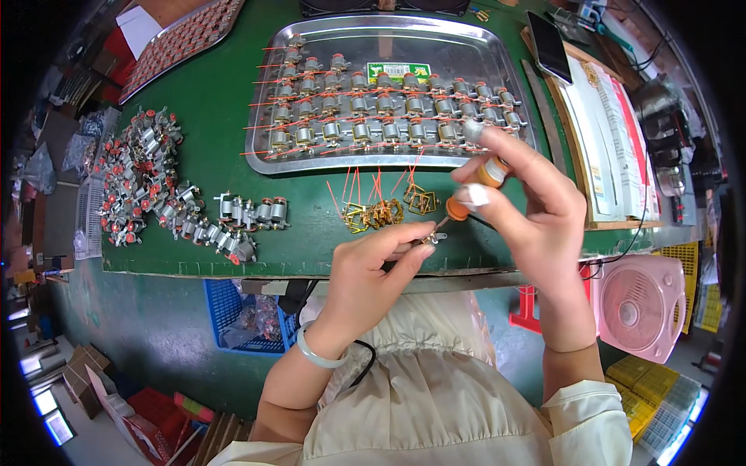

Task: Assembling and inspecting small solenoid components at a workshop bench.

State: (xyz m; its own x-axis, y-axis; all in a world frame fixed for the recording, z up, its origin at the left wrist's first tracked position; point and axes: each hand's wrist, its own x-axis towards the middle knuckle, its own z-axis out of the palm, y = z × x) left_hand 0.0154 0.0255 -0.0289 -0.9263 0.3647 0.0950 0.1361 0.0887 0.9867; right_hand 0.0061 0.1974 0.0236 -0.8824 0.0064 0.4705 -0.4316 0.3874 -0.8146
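Observation:
My left hand (377, 260) is closed in a pinch around a small metal part (437, 238) at the table's front edge; its fingertips hide most of the part. My right hand (536, 194) grips an orange-handled screwdriver (457, 209) between thumb and fingers, with white coverings on two fingertips. The screwdriver's thin shaft slants down to the metal part. Just beyond my left hand lies a small heap of brass-coloured frames (373, 215) with red wires, and another brass frame (420, 200) lies beside it.
Behind my hands a metal tray (326, 165) holds rows of small silver motor-like parts with red wires. At left is a pile of similar parts (144, 171). A phone (549, 46) and papers (610, 140) lie at right. A pink fan (633, 307) and blue basket (225, 314) stand below.

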